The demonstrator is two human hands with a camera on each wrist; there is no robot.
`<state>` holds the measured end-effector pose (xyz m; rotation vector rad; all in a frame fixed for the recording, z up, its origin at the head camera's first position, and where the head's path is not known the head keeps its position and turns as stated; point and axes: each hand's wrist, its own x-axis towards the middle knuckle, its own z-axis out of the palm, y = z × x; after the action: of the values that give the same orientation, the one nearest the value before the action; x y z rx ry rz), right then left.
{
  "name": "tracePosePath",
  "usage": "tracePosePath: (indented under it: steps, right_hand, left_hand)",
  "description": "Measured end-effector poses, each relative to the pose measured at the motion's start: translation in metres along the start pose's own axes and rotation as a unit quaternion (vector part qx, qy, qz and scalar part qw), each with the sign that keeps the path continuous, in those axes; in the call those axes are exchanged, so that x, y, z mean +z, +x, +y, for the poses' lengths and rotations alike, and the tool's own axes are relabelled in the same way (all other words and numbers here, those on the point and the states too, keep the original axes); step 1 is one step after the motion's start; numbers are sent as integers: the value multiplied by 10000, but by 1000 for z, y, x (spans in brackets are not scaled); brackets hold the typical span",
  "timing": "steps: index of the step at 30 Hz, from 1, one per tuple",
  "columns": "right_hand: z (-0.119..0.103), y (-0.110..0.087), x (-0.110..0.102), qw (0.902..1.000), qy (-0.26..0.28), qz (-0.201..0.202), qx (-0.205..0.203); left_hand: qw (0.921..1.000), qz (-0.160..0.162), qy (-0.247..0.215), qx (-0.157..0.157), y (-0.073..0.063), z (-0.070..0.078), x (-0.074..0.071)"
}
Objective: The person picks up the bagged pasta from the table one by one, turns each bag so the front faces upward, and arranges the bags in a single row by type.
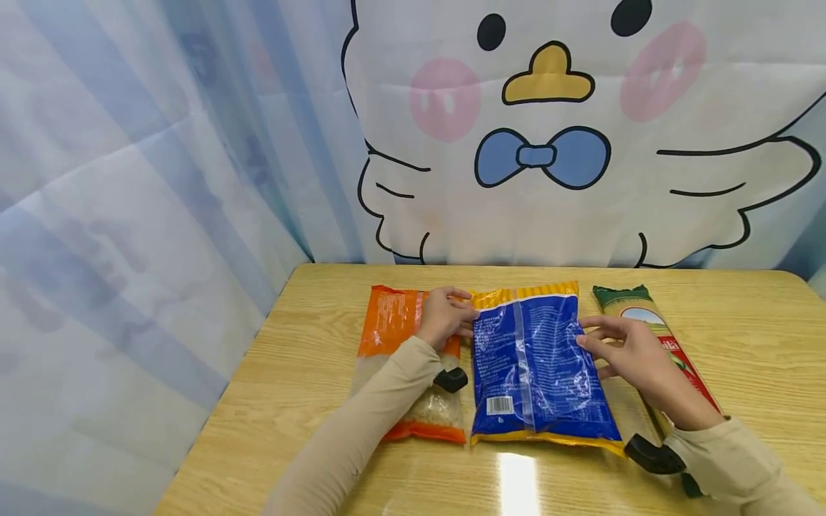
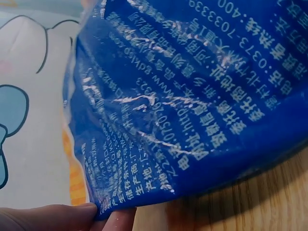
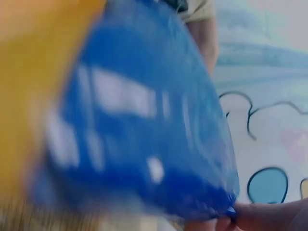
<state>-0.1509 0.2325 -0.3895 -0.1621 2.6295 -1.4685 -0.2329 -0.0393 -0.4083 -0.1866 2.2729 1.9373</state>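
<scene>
A blue plastic food bag (image 1: 548,365) with yellow ends is in the middle of the table, its printed, seamed back facing up. My left hand (image 1: 447,315) pinches its upper left edge; the left wrist view shows the thumb (image 2: 72,216) and a finger at the blue film. On the opposite side, my right hand (image 1: 629,355) pinches the right edge, and the right wrist view has the thumb (image 3: 260,215) against the film. Under my left forearm lies an orange bag (image 1: 390,322) with a clear lower part showing pale contents.
A green, tan and red packet (image 1: 671,337) lies right of the blue bag, partly hidden by my right hand and sleeve. The wooden table (image 1: 761,337) ends at a printed curtain (image 1: 445,208) behind, with more curtain along the left.
</scene>
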Motion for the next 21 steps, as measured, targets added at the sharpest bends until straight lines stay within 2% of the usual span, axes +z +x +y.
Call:
tracePosePath:
  steps: [9, 14, 21]
  right_hand:
    - [-20, -5, -2, 9976, 45, 486, -482]
    - [-27, -7, -7, 9970, 126, 519, -554]
    - [-31, -10, -8, 9953, 568, 473, -631]
  left_hand:
    - [9997, -49, -209, 125, 1, -3, 0]
    - [9990, -142, -397, 154, 1, 1, -1]
    - [9987, -75, -512, -43, -1, 4, 1]
